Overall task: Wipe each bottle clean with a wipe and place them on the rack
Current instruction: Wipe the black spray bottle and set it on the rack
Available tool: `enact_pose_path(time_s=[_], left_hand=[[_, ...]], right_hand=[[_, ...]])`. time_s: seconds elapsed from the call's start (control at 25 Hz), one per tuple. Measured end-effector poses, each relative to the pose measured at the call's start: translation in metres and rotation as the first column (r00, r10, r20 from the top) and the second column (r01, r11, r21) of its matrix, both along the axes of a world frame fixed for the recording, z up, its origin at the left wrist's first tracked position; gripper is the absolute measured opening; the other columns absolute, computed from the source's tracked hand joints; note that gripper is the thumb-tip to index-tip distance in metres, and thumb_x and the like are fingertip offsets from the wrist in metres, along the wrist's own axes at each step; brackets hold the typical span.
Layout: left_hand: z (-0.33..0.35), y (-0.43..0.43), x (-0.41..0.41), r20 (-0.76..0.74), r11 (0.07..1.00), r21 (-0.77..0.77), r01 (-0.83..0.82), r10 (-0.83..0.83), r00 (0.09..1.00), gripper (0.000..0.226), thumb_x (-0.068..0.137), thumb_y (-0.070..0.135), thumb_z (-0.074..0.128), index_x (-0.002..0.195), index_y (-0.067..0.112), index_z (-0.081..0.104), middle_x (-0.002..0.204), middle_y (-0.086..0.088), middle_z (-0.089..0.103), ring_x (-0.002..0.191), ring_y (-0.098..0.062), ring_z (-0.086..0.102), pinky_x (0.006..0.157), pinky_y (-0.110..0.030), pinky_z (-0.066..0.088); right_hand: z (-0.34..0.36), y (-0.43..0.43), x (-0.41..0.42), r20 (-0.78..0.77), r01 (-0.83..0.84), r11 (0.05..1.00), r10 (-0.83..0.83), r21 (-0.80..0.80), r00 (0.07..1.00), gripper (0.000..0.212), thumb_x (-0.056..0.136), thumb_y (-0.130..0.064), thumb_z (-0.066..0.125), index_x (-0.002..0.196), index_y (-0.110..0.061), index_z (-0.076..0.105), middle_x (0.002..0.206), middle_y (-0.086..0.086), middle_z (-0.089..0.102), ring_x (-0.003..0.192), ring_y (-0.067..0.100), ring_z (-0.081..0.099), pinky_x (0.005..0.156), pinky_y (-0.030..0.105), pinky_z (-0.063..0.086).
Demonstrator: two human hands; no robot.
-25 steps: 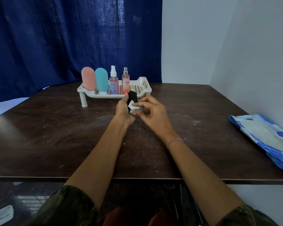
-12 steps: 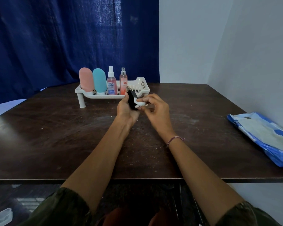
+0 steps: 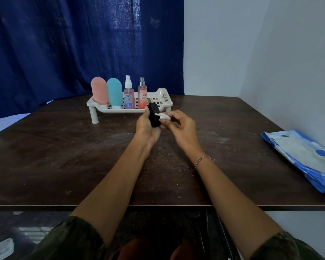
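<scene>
Here, at centre frame, the left hand (image 3: 146, 127) curls its fingers round a small black rectangular bottle (image 3: 154, 115), held above the dark wooden table (image 3: 64, 156). The bottle's long axis is near upright, its top tilted toward the upper left. The right hand (image 3: 183, 128) pinches a crumpled white wipe (image 3: 163, 116) and presses it on the bottle's right face. Just behind stands the white perforated plastic rack (image 3: 94, 105): a row of four bottles (image 3: 129, 95) occupies its left part, and bare floor shows at the right. By judgement, placing runs away from the viewer, and the left hand is the nearer.
</scene>
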State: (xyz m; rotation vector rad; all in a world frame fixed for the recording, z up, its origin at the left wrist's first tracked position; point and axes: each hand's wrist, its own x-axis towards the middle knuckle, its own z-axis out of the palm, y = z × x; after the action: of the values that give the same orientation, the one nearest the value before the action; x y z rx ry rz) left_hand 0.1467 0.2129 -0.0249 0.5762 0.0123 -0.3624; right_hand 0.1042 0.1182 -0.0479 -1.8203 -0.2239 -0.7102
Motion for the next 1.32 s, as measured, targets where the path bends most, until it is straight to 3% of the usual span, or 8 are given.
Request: enact_pose_path(time_s=[0.2, 0.52, 0.64, 0.72, 0.84, 0.96, 1.08, 1.32], left_hand=[[-0.006, 0.001, 0.006, -0.042, 0.988, 0.114, -0.105, 0.11, 0.993, 0.031, 0.103, 0.029, 0.033, 0.103, 0.005, 0.054, 0.091, -0.012, 0.062, 0.07, -0.018, 0.059, 0.04, -0.019, 0.044], [-0.009, -0.002, 0.006, 0.215, 0.928, 0.363, -0.08, 0.0, 0.977, 0.033, 0.1, 0.039, 0.036, 0.106, 0.017, 0.059, 0.094, -0.003, 0.066, 0.08, -0.012, 0.064, 0.063, -0.022, 0.053], [-0.01, -0.006, 0.004, 0.253, 0.877, 0.479, -0.031, -0.104, 0.962, 0.043, 0.101, 0.036, 0.034, 0.129, 0.008, 0.052, 0.119, -0.014, 0.061, 0.104, -0.021, 0.061, 0.079, -0.024, 0.05], [-0.011, -0.008, 0.002, 0.283, 0.838, 0.546, -0.004, -0.18, 0.942, 0.047, 0.101, 0.036, 0.032, 0.136, 0.007, 0.046, 0.122, -0.015, 0.06, 0.113, -0.022, 0.057, 0.073, -0.022, 0.047], [-0.011, -0.008, -0.003, 0.307, 0.806, 0.59, 0.031, -0.26, 0.916, 0.046, 0.101, 0.04, 0.032, 0.136, 0.015, 0.046, 0.097, -0.001, 0.063, 0.083, -0.007, 0.058, 0.056, -0.02, 0.042], [-0.014, -0.011, -0.001, 0.302, 0.84, 0.538, 0.069, -0.269, 0.915, 0.048, 0.101, 0.041, 0.03, 0.139, 0.015, 0.043, 0.104, -0.002, 0.06, 0.083, -0.009, 0.055, 0.071, -0.024, 0.042], [-0.011, -0.005, 0.005, 0.23, 0.926, 0.37, 0.074, -0.169, 0.958, 0.048, 0.101, 0.04, 0.029, 0.129, 0.005, 0.047, 0.096, -0.01, 0.062, 0.082, -0.016, 0.059, 0.076, -0.029, 0.048], [-0.008, 0.011, 0.014, 0.162, 0.953, 0.303, 0.021, -0.073, 0.984, 0.037, 0.099, 0.043, 0.036, 0.095, 0.012, 0.057, 0.069, -0.003, 0.065, 0.05, -0.008, 0.064, 0.042, -0.02, 0.049]], right_hand=[[0.0, 0.005, -0.002, -0.096, -0.081, 0.994, 0.074, -0.074, 0.993, 0.034, 0.091, -0.008, 0.056, 0.125, -0.012, 0.057, 0.111, -0.007, 0.052, 0.114, 0.013, 0.051, 0.097, 0.025, 0.047], [0.003, 0.003, -0.005, 0.002, 0.099, 0.994, -0.099, -0.039, 0.995, 0.023, 0.069, -0.009, 0.08, 0.088, -0.016, 0.068, 0.09, -0.009, 0.068, 0.084, 0.002, 0.063, 0.079, 0.019, 0.053], [0.004, -0.001, -0.005, 0.051, 0.206, 0.978, -0.205, -0.01, 0.977, 0.021, 0.069, -0.014, 0.08, 0.084, -0.021, 0.068, 0.088, -0.009, 0.066, 0.082, 0.0, 0.062, 0.074, 0.013, 0.052], [0.006, -0.004, -0.005, 0.09, 0.288, 0.957, -0.289, 0.021, 0.953, 0.019, 0.069, -0.017, 0.08, 0.085, -0.018, 0.069, 0.087, -0.006, 0.065, 0.078, 0.001, 0.06, 0.068, 0.01, 0.049], [0.009, -0.011, -0.005, 0.084, 0.353, 0.925, -0.367, 0.139, 0.927, 0.018, 0.071, -0.018, 0.079, 0.086, -0.017, 0.07, 0.087, -0.005, 0.066, 0.077, 0.003, 0.06, 0.067, 0.012, 0.049], [0.009, -0.012, -0.006, 0.065, 0.308, 0.937, -0.322, 0.164, 0.945, 0.016, 0.075, -0.016, 0.076, 0.09, -0.016, 0.07, 0.091, -0.003, 0.067, 0.084, 0.004, 0.062, 0.071, 0.011, 0.05], [0.007, -0.006, -0.007, 0.051, 0.185, 0.983, -0.185, -0.004, 0.981, 0.018, 0.074, -0.015, 0.076, 0.09, -0.019, 0.07, 0.092, -0.003, 0.065, 0.083, 0.0, 0.059, 0.072, 0.009, 0.048], [0.003, -0.001, -0.008, 0.029, 0.015, 0.954, -0.007, -0.299, 1.0, 0.021, 0.069, -0.011, 0.079, 0.089, -0.013, 0.072, 0.089, -0.002, 0.065, 0.08, 0.009, 0.06, 0.073, 0.019, 0.052]])
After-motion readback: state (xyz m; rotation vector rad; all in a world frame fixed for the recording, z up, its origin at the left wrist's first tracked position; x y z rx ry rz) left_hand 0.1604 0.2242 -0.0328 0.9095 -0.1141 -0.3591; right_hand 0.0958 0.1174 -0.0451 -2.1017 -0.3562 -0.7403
